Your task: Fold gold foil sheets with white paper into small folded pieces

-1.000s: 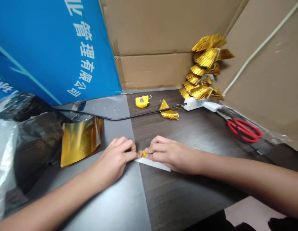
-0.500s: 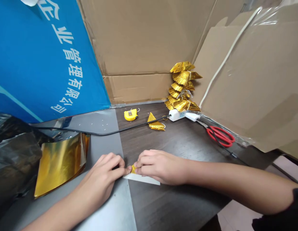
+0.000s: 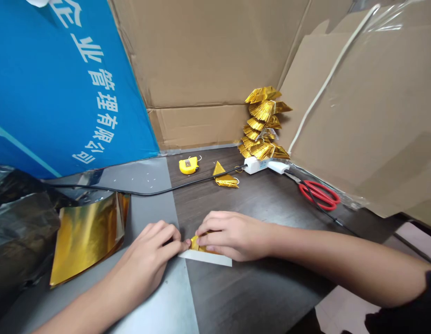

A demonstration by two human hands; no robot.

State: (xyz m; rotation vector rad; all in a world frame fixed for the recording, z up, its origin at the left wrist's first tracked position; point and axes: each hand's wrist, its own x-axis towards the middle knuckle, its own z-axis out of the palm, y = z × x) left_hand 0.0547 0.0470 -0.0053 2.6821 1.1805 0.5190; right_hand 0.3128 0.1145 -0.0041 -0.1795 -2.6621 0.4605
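A folded sheet of gold foil paper (image 3: pixel 206 248) lies on the dark part of the table, its white underside showing as a strip along the near edge. My left hand (image 3: pixel 156 246) is closed, with thumb and fingertip pinching the sheet's left end. From the right, my right hand (image 3: pixel 232 234) has its curled fingers on the gold face, thumb side toward the sheet. Its palm covers part of the paper. To the left is a stack of flat gold foil sheets (image 3: pixel 85 239).
Behind my hands are a yellow tape measure (image 3: pixel 189 165), a small gold folded bundle (image 3: pixel 225 178) and a black cable (image 3: pixel 156 192). Fanned gold bundles (image 3: pixel 264 123) are piled by a white power strip (image 3: pixel 255 165). Red-handled scissors (image 3: pixel 321 195) lie right; cardboard (image 3: pixel 208 55) stands behind.
My right hand has shifted slightly up and away from the sheet's near edge, so more gold shows. The white strip looks narrower. My left hand stays at the left end.
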